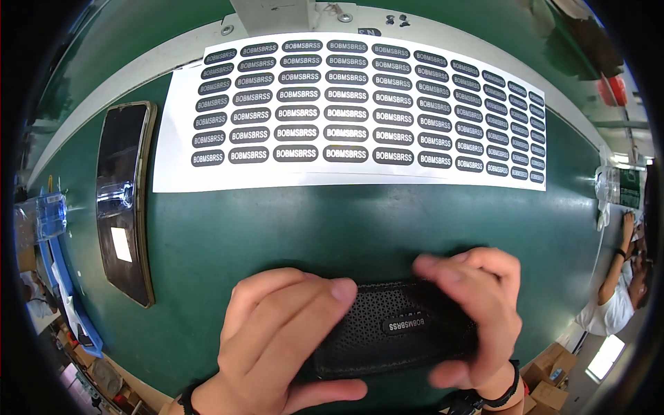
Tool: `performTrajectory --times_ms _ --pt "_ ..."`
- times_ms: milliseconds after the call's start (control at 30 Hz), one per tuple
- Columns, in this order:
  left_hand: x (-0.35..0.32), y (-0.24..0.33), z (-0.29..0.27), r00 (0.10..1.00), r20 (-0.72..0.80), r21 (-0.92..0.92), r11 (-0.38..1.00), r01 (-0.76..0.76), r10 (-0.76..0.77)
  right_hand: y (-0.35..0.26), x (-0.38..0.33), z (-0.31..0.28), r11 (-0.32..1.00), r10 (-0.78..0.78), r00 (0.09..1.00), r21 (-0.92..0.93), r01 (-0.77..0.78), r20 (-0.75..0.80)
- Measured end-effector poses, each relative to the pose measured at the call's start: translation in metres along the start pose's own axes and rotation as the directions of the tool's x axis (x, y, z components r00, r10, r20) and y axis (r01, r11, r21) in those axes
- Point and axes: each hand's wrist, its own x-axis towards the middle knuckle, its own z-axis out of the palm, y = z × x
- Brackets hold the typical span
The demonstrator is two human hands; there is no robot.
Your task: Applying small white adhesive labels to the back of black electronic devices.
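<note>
A black perforated pouch or case [366, 346] with stitched edges is between my hands, low in the view. On its face is a small dark rounded label [406, 325] with pale lettering, which reads upside down from here. My left hand [277, 339] curls round the pouch's left end, fingertips at the far edge and thumb along the near side. Round the right end bends my right hand [481, 318], slightly blurred, with fingers over the far edge and thumb at the near edge. The palms hide both ends of the pouch.
Beyond my hands, a white sheet [176, 166] bears rows of dark rounded labels. A dark smartphone [124, 207] lies left on the green table [290, 228]. Past the left edge is a blue tray [69, 304]; cardboard boxes [550, 377] and another person [615, 297] are at right.
</note>
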Motion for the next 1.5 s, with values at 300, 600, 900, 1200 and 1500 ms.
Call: performTrajectory --times_ms 300,600,900,1200,1500 --pt "-0.002 -0.004 -0.003 0.986 -0.086 -0.347 0.932 0.103 -0.141 0.007 -0.010 0.006 0.972 0.151 0.967 0.208 -0.108 -0.205" --pt "0.000 0.003 0.008 0.988 -0.152 -0.056 0.997 -0.048 0.040 0.003 -0.007 0.008 0.981 0.118 0.963 0.179 -0.075 -0.241" --pt "-0.018 0.012 0.016 0.980 -0.195 -0.060 0.997 -0.037 0.025 0.000 -0.020 0.003 0.991 -0.130 0.984 0.014 0.133 -0.125" --pt "-0.020 -0.011 0.022 0.929 -0.137 0.055 0.939 -0.340 0.345 -0.033 -0.018 -0.003 0.959 -0.216 0.967 -0.155 0.235 0.132" --pt "-0.006 -0.010 0.030 0.865 -0.341 0.134 0.929 -0.344 0.369 -0.027 -0.017 -0.005 0.949 -0.309 0.949 -0.044 0.312 0.061"
